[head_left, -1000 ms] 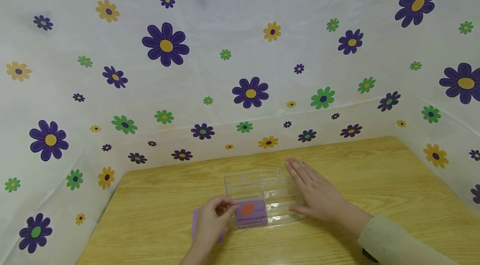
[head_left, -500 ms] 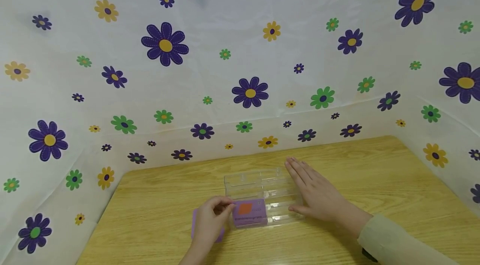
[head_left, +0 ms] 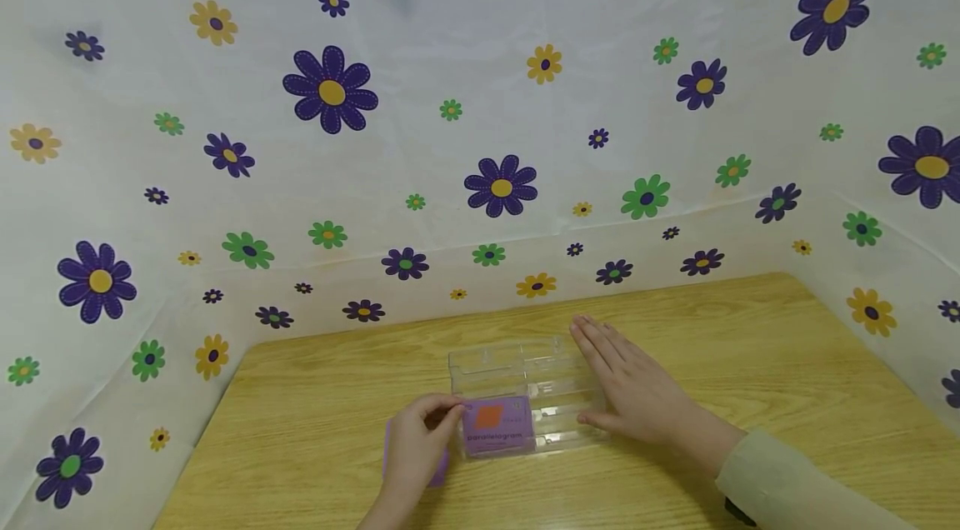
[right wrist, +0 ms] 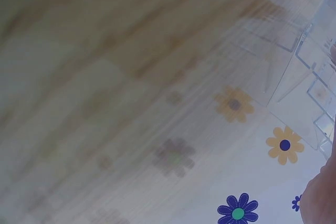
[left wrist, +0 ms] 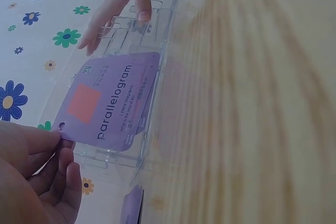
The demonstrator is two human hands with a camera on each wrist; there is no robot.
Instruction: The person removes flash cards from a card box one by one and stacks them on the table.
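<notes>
A purple flashcard [head_left: 497, 428] with an orange-red shape and the word "parallelogram" stands in the lower left pocket of a clear plastic tiered rack [head_left: 487, 381]. My left hand [head_left: 414, 442] pinches its corner beside the punched hole, between thumb and fingers, as the left wrist view shows. Another purple edge shows behind this card [left wrist: 113, 103] there. My right hand [head_left: 637, 392] rests along the rack's right side, fingers straight and thumb spread toward the front. Only a sliver of that hand [right wrist: 320, 198] enters the right wrist view.
More purple card [head_left: 438, 472] lies on the wooden table [head_left: 315, 405], partly hidden under my left wrist. A white flowered cloth [head_left: 420, 155] rises behind the table and along both sides. Table surface extends left and right of the rack.
The parallelogram card has shifted slightly left and now sits straighter, its lettering sharp again. My left hand has moved slightly left with it. The right hand and the rack have stayed put.
</notes>
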